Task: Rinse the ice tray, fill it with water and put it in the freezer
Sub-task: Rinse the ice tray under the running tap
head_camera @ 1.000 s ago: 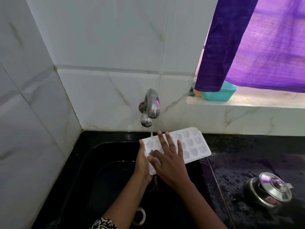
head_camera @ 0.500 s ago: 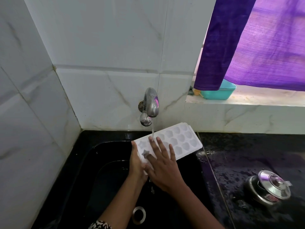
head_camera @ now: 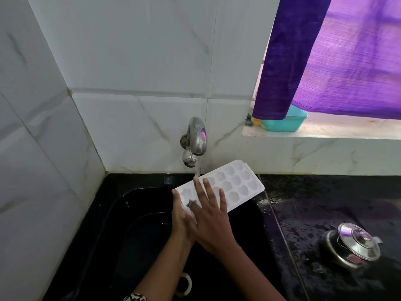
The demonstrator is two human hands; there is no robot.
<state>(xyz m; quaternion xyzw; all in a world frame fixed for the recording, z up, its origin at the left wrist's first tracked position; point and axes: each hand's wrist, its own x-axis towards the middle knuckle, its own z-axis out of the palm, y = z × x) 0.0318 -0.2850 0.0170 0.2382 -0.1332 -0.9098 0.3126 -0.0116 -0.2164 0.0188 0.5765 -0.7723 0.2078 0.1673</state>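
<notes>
A white marble-patterned tiled wall fills the left side and the back of the scene. Below it sits a black sink, with a round drain near the bottom edge. Two bare forearms reach up from the bottom into the sink. The left hand holds the near left end of a white ice tray, its thumb lying up along the tray's left edge; its other fingers are hidden beneath the tray. A metal tap juts from the back wall directly above, and a thin stream of water falls from it onto the tray, just by the fingertips. The tray hangs over the sink, cavities facing up, slanting from the hands up and away to the right, with its far end over the sink's right rim. The right hand lies flat on top of the tray's near half, fingers spread wide and straight, just beside the left hand. To the right is a wet black counter with a steel pot on it, its lid tilted. Above, a teal tub sits on the window sill, partly behind a purple curtain.
</notes>
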